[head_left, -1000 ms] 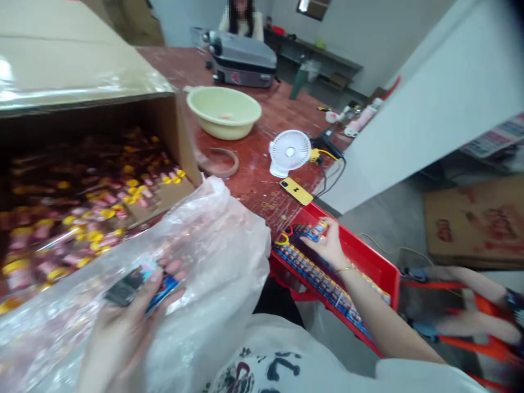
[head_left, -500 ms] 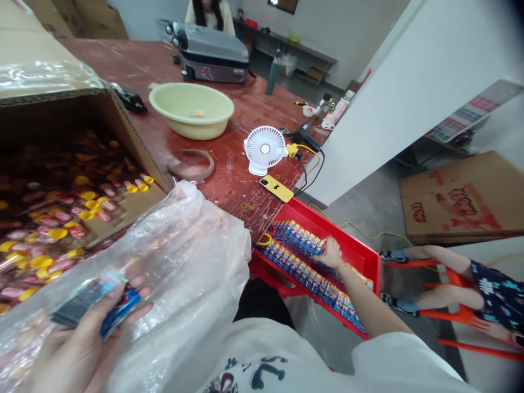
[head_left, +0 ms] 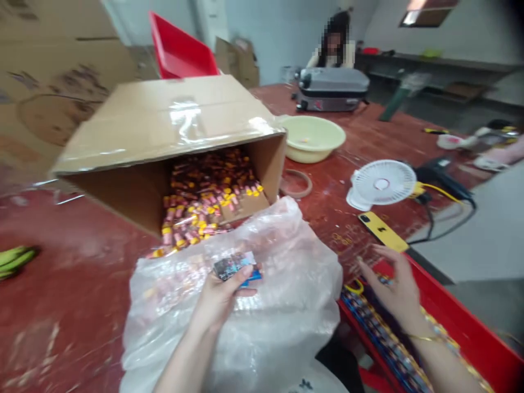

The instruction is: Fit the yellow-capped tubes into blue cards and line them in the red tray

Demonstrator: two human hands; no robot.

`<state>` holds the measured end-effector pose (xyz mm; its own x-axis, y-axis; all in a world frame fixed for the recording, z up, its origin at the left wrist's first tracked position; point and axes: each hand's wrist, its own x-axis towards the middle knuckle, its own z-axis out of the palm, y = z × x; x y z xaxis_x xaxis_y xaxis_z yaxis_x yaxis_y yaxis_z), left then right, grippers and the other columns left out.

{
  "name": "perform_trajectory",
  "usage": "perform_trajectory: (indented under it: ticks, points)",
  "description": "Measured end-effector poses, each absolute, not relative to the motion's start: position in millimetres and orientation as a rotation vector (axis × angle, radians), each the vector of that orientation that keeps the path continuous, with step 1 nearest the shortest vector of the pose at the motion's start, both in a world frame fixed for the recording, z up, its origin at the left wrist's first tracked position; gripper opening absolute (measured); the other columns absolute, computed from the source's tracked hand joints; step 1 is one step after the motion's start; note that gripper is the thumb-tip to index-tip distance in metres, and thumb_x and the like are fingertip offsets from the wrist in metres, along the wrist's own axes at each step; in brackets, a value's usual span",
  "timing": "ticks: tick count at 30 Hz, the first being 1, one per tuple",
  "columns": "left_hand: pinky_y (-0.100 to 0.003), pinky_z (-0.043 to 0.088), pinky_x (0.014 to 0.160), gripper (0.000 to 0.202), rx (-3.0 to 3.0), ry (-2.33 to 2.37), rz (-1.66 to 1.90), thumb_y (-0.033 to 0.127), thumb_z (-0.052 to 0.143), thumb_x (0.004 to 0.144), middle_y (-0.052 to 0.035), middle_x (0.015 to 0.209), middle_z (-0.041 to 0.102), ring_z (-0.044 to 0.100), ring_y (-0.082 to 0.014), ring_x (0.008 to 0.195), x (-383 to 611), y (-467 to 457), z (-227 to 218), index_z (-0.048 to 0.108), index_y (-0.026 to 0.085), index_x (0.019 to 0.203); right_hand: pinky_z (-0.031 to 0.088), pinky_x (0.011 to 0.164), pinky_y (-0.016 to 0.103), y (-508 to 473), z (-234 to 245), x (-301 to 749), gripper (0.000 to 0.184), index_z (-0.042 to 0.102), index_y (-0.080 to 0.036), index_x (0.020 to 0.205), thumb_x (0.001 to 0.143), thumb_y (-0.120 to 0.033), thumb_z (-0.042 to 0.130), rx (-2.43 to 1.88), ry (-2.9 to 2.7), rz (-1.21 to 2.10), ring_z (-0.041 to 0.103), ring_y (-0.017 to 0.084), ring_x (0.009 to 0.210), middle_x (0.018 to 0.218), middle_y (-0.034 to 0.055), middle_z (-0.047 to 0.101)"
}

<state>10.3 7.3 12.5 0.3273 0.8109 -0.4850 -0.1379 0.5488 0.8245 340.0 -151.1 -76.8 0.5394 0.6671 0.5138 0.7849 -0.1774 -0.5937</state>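
My left hand (head_left: pixel 219 297) is closed on a small stack of blue and dark packets (head_left: pixel 235 266), held over a crumpled clear plastic bag (head_left: pixel 286 305) on the red table. My right hand (head_left: pixel 395 289) hovers with fingers spread above a red tray (head_left: pixel 462 322) lined with rows of blue packets (head_left: pixel 380 338); it holds nothing. Behind the bag, a cardboard box (head_left: pixel 164 131) lies on its side, and pink and yellow wrapped items (head_left: pixel 204 213) spill from its opening.
On the table stand a cream basin (head_left: pixel 313 137), a white desk fan (head_left: pixel 380 183), a yellow phone (head_left: pixel 382 231), a tape ring (head_left: pixel 295 183) and cables. Bananas (head_left: pixel 14 259) lie far left. A person sits behind a grey suitcase (head_left: pixel 331 87). A second red tray (head_left: pixel 180 52) leans at the back.
The view has swung left, so the whole box shows. My right hand has lifted off the packets in the red tray and opened. My left hand still holds its packets.
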Motion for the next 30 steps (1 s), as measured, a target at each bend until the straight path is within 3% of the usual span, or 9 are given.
perform_trajectory:
  ticks: [2,7,11,16,20,25,30]
  points:
    - [-0.026,0.057,0.050,0.041,0.740,1.067,0.745,0.035,0.087,0.055,-0.0103,0.079,0.074,0.070,-0.0230,0.070,4.4,9.4,12.5,0.072,0.011,0.085,0.044,0.096,0.045,-66.6,-52.6,287.5,0.019,0.059,-0.022,0.098,0.081,-0.032,0.061,-1.624,-1.449,0.058,0.057,0.026,0.107,0.111,0.0096,0.061]
    - [-0.029,0.058,0.053,0.038,0.735,1.082,0.804,0.037,0.084,0.061,-0.0093,0.077,0.074,0.069,-0.0230,0.072,-7.1,6.4,13.6,0.072,0.012,0.087,0.049,0.084,0.035,116.7,-38.4,175.0,0.002,0.058,-0.020,0.083,0.081,-0.019,0.056,-1.449,-1.686,0.485,0.062,0.020,0.088,0.087,0.0061,0.065]
    - [-0.028,0.058,0.057,0.039,0.749,1.089,0.799,0.037,0.083,0.062,-0.0133,0.089,0.074,0.070,-0.0243,0.076,-14.4,4.6,16.0,0.072,0.011,0.088,0.049,0.080,0.033,184.7,-51.8,132.7,0.013,0.054,-0.020,0.080,0.076,-0.013,0.063,-1.479,-1.656,0.610,0.062,0.019,0.083,0.074,0.0039,0.061]
    - [-0.027,0.056,0.055,0.032,0.747,1.095,0.852,0.036,0.084,0.059,-0.0091,0.071,0.072,0.068,-0.0203,0.065,-23.0,6.1,15.3,0.072,0.011,0.076,0.052,0.072,0.033,171.6,-44.2,131.2,0.032,0.048,-0.023,0.102,0.075,-0.018,0.065,-1.409,-1.621,0.807,0.060,0.016,0.069,0.067,-0.0038,0.053]
    - [-0.027,0.055,0.055,0.028,0.799,1.100,0.870,0.033,0.085,0.059,-0.0041,0.064,0.069,0.065,-0.0171,0.058,-22.7,8.3,11.6,0.071,0.014,0.073,0.054,0.073,0.030,109.8,-4.3,153.3,0.036,0.038,-0.026,0.116,0.085,-0.031,0.056,-1.200,-1.602,0.982,0.061,0.013,0.076,0.087,-0.0015,0.056]
    - [-0.029,0.056,0.058,0.027,0.864,1.080,0.857,0.031,0.086,0.057,-0.0015,0.063,0.066,0.064,-0.0170,0.059,-15.0,9.5,8.3,0.070,0.015,0.074,0.053,0.078,0.032,43.0,48.0,169.4,0.041,0.041,-0.026,0.121,0.086,-0.031,0.062,-0.943,-1.696,1.013,0.059,0.015,0.086,0.101,0.0045,0.056]
    - [-0.028,0.055,0.058,0.030,0.865,1.041,0.824,0.032,0.086,0.058,-0.0024,0.064,0.068,0.066,-0.0172,0.059,-10.9,7.8,7.9,0.070,0.014,0.076,0.053,0.070,0.028,35.4,55.0,174.1,0.029,0.043,-0.025,0.108,0.086,-0.028,0.062,-0.947,-1.793,1.083,0.058,0.014,0.084,0.094,0.0022,0.054]
